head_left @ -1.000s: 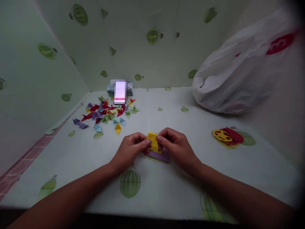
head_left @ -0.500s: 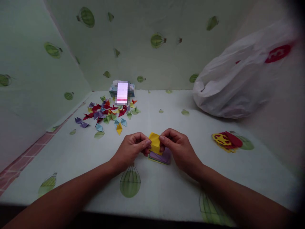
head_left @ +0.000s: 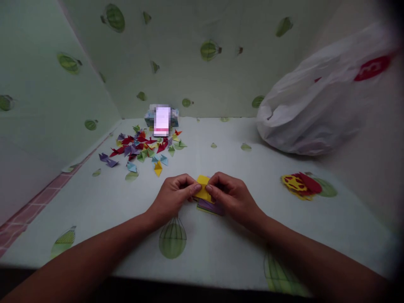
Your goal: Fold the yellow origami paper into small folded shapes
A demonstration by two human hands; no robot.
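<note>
A small folded piece of yellow origami paper (head_left: 203,182) is pinched between both hands near the middle of the table. My left hand (head_left: 177,194) is closed on its left edge, thumb on top. On the other side, my right hand (head_left: 232,194) grips the paper's right part, its thumb lying across the front face. Just below the yellow paper lies a stack of coloured paper (head_left: 211,207), purple on top, partly covered by the paper and my right hand. The fingers behind the yellow paper are hidden.
Many folded paper figures (head_left: 142,145) in several colours lie at the back left, before a phone (head_left: 162,120) propped on a tissue box (head_left: 175,119). A white plastic bag (head_left: 303,113) stands at the back right. Red and yellow paper cut-outs (head_left: 301,185) lie on the right.
My right thumb has moved left across the yellow paper, covering more of it. The paper now looks flatter and lower. The view has shifted very slightly.
</note>
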